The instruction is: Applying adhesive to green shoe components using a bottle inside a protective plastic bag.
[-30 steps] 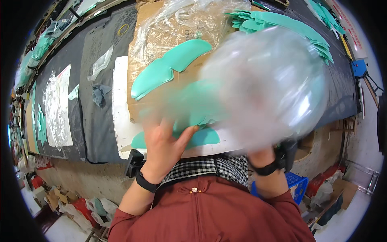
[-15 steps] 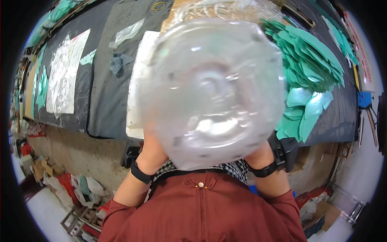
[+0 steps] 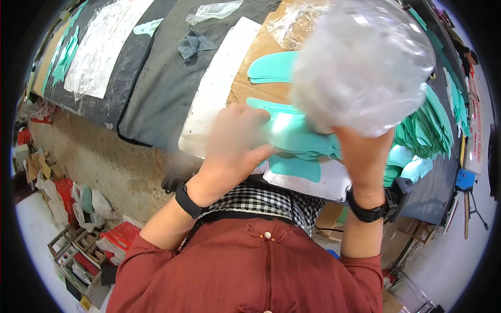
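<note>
A clear, rounded plastic thing point(image 3: 365, 73) is raised in my right hand point(image 3: 362, 148), whose fingers are hidden behind it. It is blurred, and I cannot tell whether it is a bag or a container. My left hand point(image 3: 232, 138) is at the left end of a small stack of teal, sole-shaped sheets point(image 3: 292, 133), thumb and fingers apart and somewhat blurred. Another teal sheet point(image 3: 295, 169) lies at the near edge on a white board point(image 3: 308, 180). Farther back, more teal pieces point(image 3: 271, 68) rest on brown cardboard point(image 3: 250, 86).
A big fanned pile of teal sheets point(image 3: 425, 125) is on the right of the dark table point(image 3: 156, 99). A grey rag point(image 3: 195, 44) and clear film point(image 3: 214, 11) lie to the left. A red crate point(image 3: 122, 240) stands on the floor.
The clear plastic thing was between both hands in front of me; now it is up to the right in my right hand. My left hand has released it and moved to the teal sheets.
</note>
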{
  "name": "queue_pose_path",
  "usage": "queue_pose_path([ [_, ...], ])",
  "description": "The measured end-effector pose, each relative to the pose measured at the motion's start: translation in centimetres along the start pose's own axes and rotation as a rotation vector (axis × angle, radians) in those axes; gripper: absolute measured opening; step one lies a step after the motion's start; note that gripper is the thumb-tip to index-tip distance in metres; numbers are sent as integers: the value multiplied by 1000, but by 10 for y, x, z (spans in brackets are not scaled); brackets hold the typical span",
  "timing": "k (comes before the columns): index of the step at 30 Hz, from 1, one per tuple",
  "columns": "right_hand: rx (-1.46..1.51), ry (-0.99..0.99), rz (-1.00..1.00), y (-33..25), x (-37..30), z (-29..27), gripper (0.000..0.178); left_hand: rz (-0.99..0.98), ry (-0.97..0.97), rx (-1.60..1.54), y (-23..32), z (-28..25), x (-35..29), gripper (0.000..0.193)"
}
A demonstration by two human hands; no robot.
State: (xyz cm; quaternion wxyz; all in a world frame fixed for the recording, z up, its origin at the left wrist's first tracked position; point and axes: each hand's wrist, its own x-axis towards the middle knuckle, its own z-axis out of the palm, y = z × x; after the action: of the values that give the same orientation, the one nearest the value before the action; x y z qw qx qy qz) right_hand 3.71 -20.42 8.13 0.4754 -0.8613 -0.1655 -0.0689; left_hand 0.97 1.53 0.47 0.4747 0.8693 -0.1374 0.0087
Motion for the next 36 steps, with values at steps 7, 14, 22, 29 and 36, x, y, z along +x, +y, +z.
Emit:
queue_pose_path([
  [7, -34, 118, -167, -2, -3, 28, 33, -1, 94, -122, -12, 12, -4, 46],
  [14, 230, 234, 300, 0, -9, -33, 47, 35, 0, 32, -4, -18, -2, 49],
  [22, 1092, 428, 424, 6, -19, -22, 52, 197, -114, -116, 68, -42, 47, 84],
  [29, 1061, 330, 360, -31, -9, -22, 77, 346, -22, -11, 110, -9, 81, 93],
  [36, 911, 120, 305, -19, -15, -48, 85, 106, -205, -579, 115, -30, 100, 68],
])
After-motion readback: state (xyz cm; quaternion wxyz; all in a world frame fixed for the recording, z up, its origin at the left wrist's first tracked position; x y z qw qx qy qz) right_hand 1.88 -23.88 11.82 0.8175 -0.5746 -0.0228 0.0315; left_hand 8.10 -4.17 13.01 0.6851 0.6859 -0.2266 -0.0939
